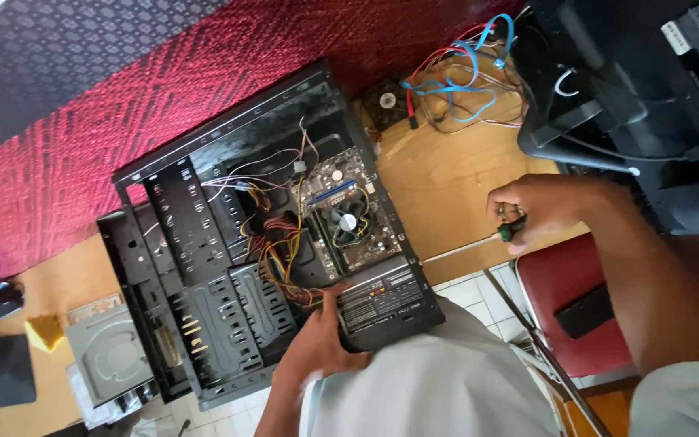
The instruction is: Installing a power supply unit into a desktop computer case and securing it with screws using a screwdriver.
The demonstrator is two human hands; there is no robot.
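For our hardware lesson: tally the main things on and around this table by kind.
Open computer case: 1
Power supply: 1
Screwdriver: 1
Loose fan: 1
Optical drive: 1
Red chair: 1
Total: 6

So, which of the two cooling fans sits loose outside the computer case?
The small black fan on the wooden table beside the blue cables. The other fan is mounted on the motherboard inside the case.
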